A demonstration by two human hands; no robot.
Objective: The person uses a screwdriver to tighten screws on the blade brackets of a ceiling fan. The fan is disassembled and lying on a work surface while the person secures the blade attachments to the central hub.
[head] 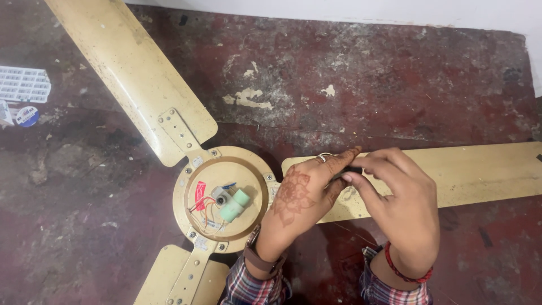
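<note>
A cream ceiling fan lies on the floor, its round motor hub (223, 197) facing up with a pale green capacitor (234, 206), a red label and thin wires in its middle. My left hand (299, 197) and my right hand (395, 197) meet just right of the hub, above the right blade (480, 169). Both pinch a small dark object (349, 172) between their fingertips; most of it is hidden by the fingers. The left hand has henna patterns and a ring, and a watch sits on its wrist. A red band circles the right wrist.
A second blade (135, 73) runs to the upper left and a third (180, 277) to the bottom edge. The floor (367, 85) is worn dark red with chipped patches. A white ridged piece (22, 85) and a small round item (26, 116) lie at the left edge.
</note>
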